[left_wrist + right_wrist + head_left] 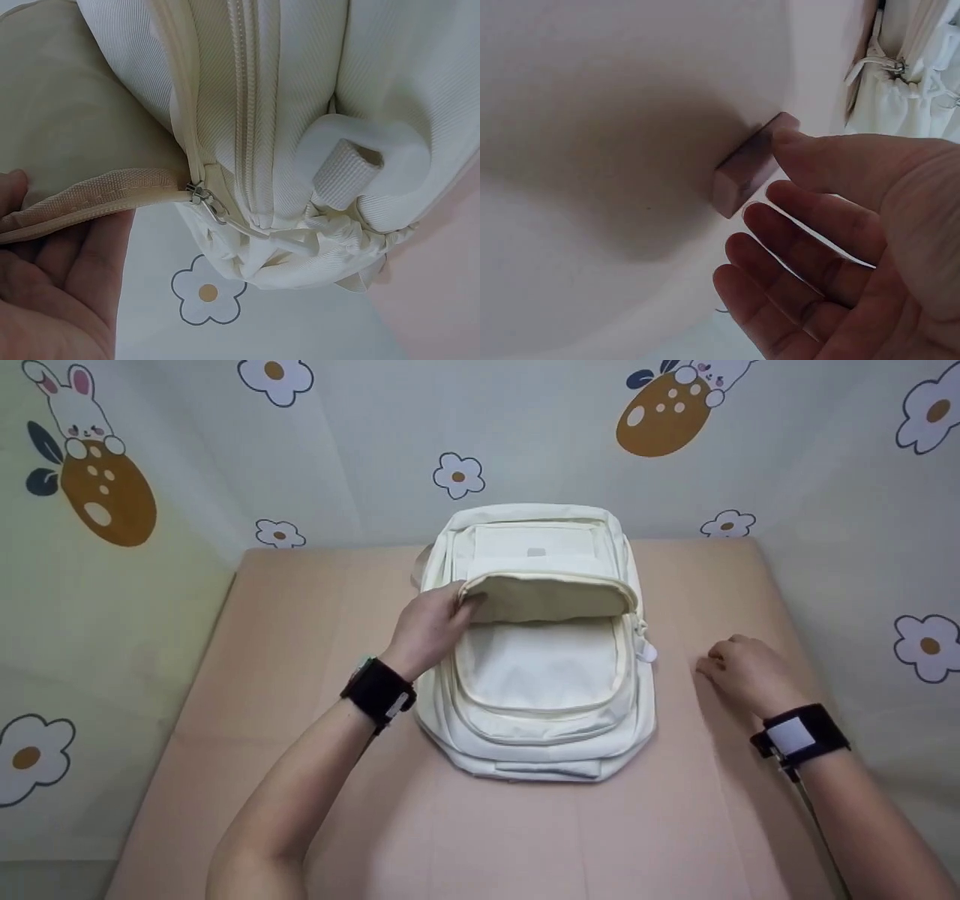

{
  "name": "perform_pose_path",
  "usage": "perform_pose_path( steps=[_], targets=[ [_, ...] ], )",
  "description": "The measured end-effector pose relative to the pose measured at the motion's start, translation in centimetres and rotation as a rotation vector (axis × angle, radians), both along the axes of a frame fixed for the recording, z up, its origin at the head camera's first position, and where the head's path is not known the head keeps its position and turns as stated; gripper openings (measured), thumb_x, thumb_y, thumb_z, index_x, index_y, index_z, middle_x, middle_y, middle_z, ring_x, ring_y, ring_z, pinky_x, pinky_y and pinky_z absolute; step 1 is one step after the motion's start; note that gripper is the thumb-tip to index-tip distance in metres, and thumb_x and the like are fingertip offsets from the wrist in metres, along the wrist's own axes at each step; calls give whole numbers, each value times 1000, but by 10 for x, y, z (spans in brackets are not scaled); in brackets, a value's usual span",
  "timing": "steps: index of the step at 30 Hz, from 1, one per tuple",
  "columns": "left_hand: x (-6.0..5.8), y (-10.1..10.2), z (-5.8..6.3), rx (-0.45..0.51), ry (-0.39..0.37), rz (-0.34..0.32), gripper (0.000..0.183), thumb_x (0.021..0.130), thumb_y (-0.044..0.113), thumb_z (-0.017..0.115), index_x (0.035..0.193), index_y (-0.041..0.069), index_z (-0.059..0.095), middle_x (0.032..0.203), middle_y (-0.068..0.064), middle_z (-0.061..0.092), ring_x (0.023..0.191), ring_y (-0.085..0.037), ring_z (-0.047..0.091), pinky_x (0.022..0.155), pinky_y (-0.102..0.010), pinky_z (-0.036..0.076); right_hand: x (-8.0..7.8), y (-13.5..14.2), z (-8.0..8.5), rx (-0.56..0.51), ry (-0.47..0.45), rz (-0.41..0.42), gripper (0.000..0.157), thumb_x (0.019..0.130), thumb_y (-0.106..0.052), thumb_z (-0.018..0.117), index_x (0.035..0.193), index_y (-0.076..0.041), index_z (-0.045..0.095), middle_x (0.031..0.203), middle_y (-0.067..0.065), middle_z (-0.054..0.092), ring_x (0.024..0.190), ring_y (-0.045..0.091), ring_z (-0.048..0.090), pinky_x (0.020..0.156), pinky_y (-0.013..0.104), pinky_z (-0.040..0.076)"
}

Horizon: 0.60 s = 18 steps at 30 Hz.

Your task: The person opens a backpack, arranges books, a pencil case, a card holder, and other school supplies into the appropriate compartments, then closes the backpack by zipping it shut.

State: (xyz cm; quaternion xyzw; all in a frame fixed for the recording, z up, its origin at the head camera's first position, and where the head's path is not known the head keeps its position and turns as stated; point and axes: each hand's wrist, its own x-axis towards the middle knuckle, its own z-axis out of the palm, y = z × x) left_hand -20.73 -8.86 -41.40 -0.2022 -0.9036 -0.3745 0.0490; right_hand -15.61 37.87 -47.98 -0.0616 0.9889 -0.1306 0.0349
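Note:
A cream backpack lies on its back, with a front compartment unzipped. My left hand grips the edge of its lifted flap at the left corner. In the left wrist view, fingers curl under the zipped edge and the thumb is on top, near a metal zipper pull. To the right of the bag, my right hand is low over the table. The right wrist view shows a small pinkish block; the thumb tip overlaps its upper end, and the loosely bent fingers are close beside it.
The table has a pinkish-tan covering. Patterned fabric with flowers and rabbits hangs behind and at both sides. A white plastic clip hangs at the bag's right side. Both wrists wear black bands, and a cable runs along the right forearm.

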Motion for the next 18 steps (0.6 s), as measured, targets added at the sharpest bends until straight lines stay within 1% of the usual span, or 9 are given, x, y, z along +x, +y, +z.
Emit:
perform_pose_path(
  steps=[6,10,12,15,17,18],
  targets=[
    [-3,1,1,19,-31,21,28,105,32,58,119,12,72,118,-8,73,103,-24,70,89,-43,53,1,2,-4,0,16,0,26,98,-20,69,96,6,72,89,20,67,78,34,63,70,51,50],
    [-5,1,2,39,-43,36,26,105,31,59,112,9,72,113,-9,74,96,-23,70,86,-44,53,2,0,-5,6,15,-5,23,97,-18,69,92,4,71,84,16,64,73,31,60,67,49,50],
    [-6,2,2,42,-51,41,26,105,31,59,104,8,71,102,-8,74,88,-22,67,81,-43,52,2,-1,-5,19,15,1,22,97,-17,68,88,3,70,81,14,62,71,29,58,65,47,49],
    [-7,2,3,43,-57,47,26,105,31,59,98,8,70,88,-4,68,77,-19,61,74,-39,50,2,-4,0,17,34,4,22,97,-17,68,83,0,68,78,12,59,69,28,55,63,45,47],
    [-7,2,3,45,-66,48,27,105,31,59,96,8,69,78,-2,59,68,-19,54,67,-38,45,4,-9,8,-7,86,5,22,97,-17,68,82,-2,67,77,10,59,69,27,54,64,44,46],
    [-7,2,3,46,-68,51,26,105,31,59,96,8,68,75,-1,56,66,-17,51,65,-36,44,5,-13,14,-27,131,15,20,96,-17,69,83,-2,68,77,9,59,70,27,55,64,43,45]
  ],
)
